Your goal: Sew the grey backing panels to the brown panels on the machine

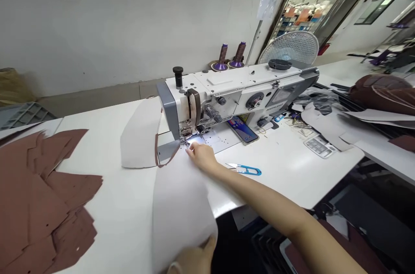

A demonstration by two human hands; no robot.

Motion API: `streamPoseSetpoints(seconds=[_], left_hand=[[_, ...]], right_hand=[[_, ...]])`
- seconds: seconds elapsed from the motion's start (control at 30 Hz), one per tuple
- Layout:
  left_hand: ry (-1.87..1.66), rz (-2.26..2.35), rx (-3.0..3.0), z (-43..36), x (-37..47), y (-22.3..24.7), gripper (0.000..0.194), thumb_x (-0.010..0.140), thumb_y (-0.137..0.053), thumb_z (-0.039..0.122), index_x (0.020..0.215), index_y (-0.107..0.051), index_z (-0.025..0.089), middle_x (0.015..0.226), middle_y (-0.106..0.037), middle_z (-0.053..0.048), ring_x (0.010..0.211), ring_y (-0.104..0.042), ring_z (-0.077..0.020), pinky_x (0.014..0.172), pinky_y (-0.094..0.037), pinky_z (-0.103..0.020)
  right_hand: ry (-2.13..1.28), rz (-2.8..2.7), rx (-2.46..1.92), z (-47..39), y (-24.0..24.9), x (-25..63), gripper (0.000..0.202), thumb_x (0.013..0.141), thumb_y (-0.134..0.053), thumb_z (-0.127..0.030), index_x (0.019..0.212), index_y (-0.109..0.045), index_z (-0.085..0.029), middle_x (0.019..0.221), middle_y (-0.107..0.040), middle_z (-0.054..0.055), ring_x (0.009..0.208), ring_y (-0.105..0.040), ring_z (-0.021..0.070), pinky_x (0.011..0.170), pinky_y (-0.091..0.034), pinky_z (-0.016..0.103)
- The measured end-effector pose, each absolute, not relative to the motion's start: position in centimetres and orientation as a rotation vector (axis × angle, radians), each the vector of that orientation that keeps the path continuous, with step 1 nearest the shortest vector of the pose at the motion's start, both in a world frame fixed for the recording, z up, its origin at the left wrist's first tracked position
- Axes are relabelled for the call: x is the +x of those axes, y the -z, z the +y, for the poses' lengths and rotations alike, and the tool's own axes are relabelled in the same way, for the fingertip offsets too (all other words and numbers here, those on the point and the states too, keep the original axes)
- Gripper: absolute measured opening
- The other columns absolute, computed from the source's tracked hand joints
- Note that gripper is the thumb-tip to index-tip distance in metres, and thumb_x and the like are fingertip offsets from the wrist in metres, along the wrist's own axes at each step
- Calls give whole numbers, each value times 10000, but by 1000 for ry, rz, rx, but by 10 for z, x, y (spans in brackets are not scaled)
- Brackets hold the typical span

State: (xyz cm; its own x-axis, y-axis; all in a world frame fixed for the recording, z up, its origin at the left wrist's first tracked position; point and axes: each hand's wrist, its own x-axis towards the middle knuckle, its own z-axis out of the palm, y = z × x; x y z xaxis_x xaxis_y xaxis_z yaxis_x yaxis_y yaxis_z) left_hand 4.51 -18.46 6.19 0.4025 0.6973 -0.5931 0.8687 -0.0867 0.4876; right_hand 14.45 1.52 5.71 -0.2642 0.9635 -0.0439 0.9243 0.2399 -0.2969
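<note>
From the head camera, my right hand (203, 156) reaches forward across the tabletop (285, 170) and presses flat, fingers together, on the grey-white panel (181, 205) right at the needle of the sewing machine (233, 92), under its small lamp. The panel runs from the needle back toward me and droops over the near edge of the tabletop, where my left hand (194, 259) pinches its lower edge between thumb and fingers. The other end of the panel (139, 135) curls up behind the needle, toward the far left, showing a thin maroon rim. I think the fingertips touch the presser foot, but the glare makes that hard to tell.

Blue thread snips (244, 169) lie just right of my forearm. A phone (242, 129) rests under the machine arm. Maroon cut pieces (39, 200) are piled at the tabletop's left edge. Two purple thread cones (230, 55) stand behind the machine, beside a fan (290, 47).
</note>
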Motion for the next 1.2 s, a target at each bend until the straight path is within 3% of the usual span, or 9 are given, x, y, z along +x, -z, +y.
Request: streamPoseSetpoints(seconds=[0.1,0.17,0.23,0.3,0.4,0.47,0.63,0.9,1.2], left_hand=[[448,1079,1889,-165,86,-62,761,739,-498,259,1439,-256,88,1004,-692,-197,882,-658,-314,738,-495,-400],[459,951,1923,-154,90,-74,618,766,-489,323,1350,-445,125,979,-700,-163,853,-655,-294,703,-492,-370],[296,964,1920,-140,75,-87,353,799,-451,348,999,-690,183,800,-710,-69,734,-642,-218,646,-479,-299],[-35,1172,1937,-120,48,-92,368,857,-355,306,784,-695,187,704,-680,-27,682,-616,-163,647,-473,-264],[-646,1567,2084,-81,10,-79,362,885,-322,258,964,-663,164,930,-685,-64,882,-613,-185,827,-477,-313],[-842,1633,2242,-55,-3,-62,349,865,-339,189,1034,-642,153,1023,-665,-85,973,-584,-205,895,-459,-347],[-606,1676,2478,-19,-1,-31,397,828,-367,95,1125,-619,171,1044,-618,-102,978,-517,-236,828,-460,-388],[-418,1799,2439,-5,1,-32,469,791,-419,75,1161,-621,282,1071,-548,-92,1006,-466,-239,839,-404,-375],[-380,1884,2513,3,2,-27,434,843,-390,106,1184,-611,258,1164,-558,-135,1066,-483,-283,861,-431,-423]], right_hand=[[-252,-2471,-1773,2,-53,140,243,937,-353,-172,1010,-584,-163,927,-636,95,804,-587,193,602,-357,259],[-143,-2530,-1734,-5,-47,139,261,927,-331,-121,1017,-573,-156,966,-609,111,842,-574,196,607,-376,256],[-71,-2559,-1713,-9,-40,139,240,923,-344,-114,1007,-565,-158,964,-592,108,844,-566,194,608,-389,253],[-30,-2578,-1683,-11,-36,140,219,918,-359,-108,998,-557,-157,949,-581,101,832,-564,196,604,-399,259],[-10,-2611,-1619,-8,-35,140,206,928,-356,-122,993,-550,-151,938,-573,101,834,-560,203,601,-410,272],[-13,-2616,-1610,-6,-36,140,221,940,-334,-129,992,-547,-149,925,-574,99,827,-558,199,598,-411,272],[-43,-2570,-1624,-1,-36,139,210,943,-338,-147,949,-547,-154,876,-580,80,782,-558,184,584,-394,262],[-28,-2564,-1648,0,-32,140,208,929,-339,-142,915,-547,-152,855,-584,85,752,-557,185,554,-361,256],[-10,-2574,-1618,5,-28,140,191,914,-344,-108,902,-530,-151,830,-585,81,737,-547,173,548,-338,250]])
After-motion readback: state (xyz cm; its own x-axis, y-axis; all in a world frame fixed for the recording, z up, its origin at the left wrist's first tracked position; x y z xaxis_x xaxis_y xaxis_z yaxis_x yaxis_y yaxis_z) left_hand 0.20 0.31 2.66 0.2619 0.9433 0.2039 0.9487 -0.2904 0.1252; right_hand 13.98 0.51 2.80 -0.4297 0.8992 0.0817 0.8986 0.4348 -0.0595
